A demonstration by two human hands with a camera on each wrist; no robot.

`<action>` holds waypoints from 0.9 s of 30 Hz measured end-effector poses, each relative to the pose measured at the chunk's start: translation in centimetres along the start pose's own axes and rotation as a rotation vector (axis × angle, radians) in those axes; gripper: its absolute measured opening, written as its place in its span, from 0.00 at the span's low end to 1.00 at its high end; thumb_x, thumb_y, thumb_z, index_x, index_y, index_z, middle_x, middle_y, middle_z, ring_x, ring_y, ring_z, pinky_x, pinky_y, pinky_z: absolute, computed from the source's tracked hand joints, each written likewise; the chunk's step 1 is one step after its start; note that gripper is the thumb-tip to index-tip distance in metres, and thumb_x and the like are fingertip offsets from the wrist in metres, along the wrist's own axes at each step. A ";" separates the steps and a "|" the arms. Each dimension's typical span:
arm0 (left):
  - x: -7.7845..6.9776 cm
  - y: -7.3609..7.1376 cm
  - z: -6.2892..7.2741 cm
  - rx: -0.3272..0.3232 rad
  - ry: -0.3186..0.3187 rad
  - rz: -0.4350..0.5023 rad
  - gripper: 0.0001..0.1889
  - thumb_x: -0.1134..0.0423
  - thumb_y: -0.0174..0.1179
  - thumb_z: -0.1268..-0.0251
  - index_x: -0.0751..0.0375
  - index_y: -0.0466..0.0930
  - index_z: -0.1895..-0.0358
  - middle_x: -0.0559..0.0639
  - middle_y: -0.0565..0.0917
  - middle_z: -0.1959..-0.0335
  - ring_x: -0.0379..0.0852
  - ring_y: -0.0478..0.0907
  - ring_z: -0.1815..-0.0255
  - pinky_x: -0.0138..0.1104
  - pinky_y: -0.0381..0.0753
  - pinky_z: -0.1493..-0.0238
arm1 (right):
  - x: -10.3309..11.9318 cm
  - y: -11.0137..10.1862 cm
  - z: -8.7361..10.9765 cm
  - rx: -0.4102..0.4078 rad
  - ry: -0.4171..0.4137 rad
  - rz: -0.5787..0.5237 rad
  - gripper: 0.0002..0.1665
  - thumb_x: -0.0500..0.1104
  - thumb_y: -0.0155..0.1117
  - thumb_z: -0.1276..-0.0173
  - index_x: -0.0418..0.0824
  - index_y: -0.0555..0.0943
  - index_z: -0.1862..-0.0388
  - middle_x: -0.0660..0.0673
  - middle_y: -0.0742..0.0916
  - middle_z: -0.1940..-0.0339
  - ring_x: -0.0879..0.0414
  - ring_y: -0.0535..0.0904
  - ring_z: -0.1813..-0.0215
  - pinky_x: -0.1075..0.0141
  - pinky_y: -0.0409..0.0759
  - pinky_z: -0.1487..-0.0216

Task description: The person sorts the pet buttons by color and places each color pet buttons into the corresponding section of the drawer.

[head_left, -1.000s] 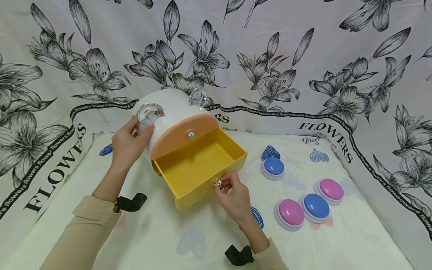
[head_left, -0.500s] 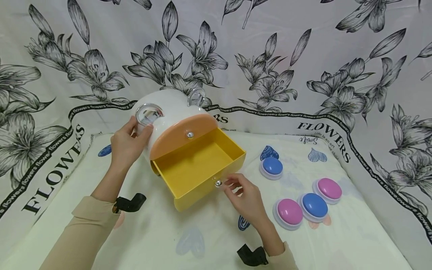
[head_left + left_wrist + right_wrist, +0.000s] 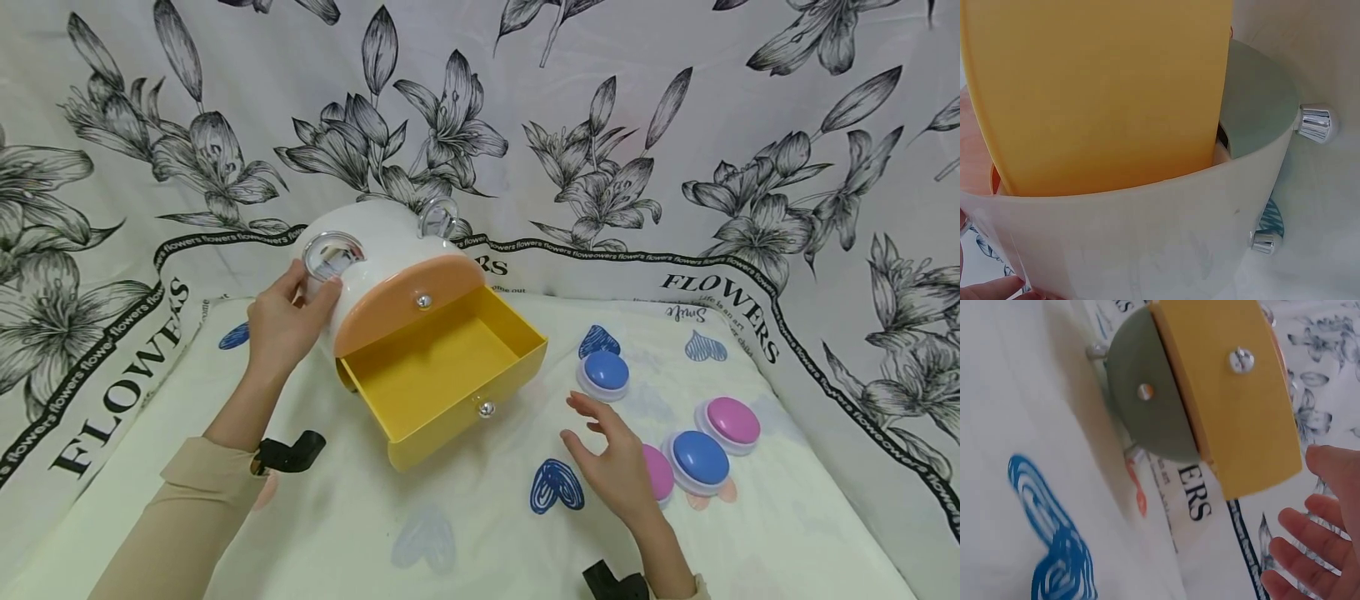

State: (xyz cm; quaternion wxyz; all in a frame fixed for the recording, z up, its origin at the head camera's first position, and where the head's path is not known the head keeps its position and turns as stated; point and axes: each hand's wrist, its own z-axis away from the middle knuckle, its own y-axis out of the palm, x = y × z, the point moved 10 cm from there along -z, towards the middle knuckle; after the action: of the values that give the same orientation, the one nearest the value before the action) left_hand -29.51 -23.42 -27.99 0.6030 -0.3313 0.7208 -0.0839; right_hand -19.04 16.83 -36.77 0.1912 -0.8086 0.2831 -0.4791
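Observation:
A white, rounded mini drawer box (image 3: 375, 237) stands tilted at the centre-left, with clear ear-like rings on top. Its orange top drawer (image 3: 420, 292) is closed, and the yellow drawer (image 3: 442, 367) below is pulled far out, with nothing inside. Lower down, a green drawer (image 3: 1147, 394) shows in the right wrist view. My left hand (image 3: 288, 317) grips the box's left side by the ring, thumb in front. My right hand (image 3: 615, 458) hovers off to the right, fingers loosely bent and holding nothing, apart from the yellow drawer's silver knob (image 3: 487, 409).
A blue domed button-like disc (image 3: 606, 371) lies right of the drawer. Farther right sit another blue disc (image 3: 701, 457), a pink disc (image 3: 733, 419), and a second pink disc (image 3: 658, 473) partly behind my right hand. A flower-printed cloth (image 3: 570, 125) hangs behind.
My right hand has let go of the yellow drawer's knob and moved right, toward the discs. The left hand keeps its grip on the box, and the drawer stays pulled out.

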 end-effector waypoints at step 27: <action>-0.2 -0.1 0.2 -0.004 0.016 0.008 0.33 0.42 0.52 0.39 0.58 0.66 0.35 0.57 0.69 0.36 0.58 0.68 0.38 0.49 0.74 0.47 | -8.8 -5.9 5.0 0.014 0.242 0.263 0.36 0.43 0.69 0.45 0.35 0.69 0.39 0.36 0.77 0.44 0.41 0.73 0.44 0.51 0.71 0.47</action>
State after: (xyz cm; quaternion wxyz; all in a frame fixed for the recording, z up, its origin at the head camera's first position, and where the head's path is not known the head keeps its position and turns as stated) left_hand -29.26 -23.31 -27.86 0.5967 -0.3290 0.7272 -0.0827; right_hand -16.36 27.14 -41.52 0.2224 -0.6998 0.4038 -0.5457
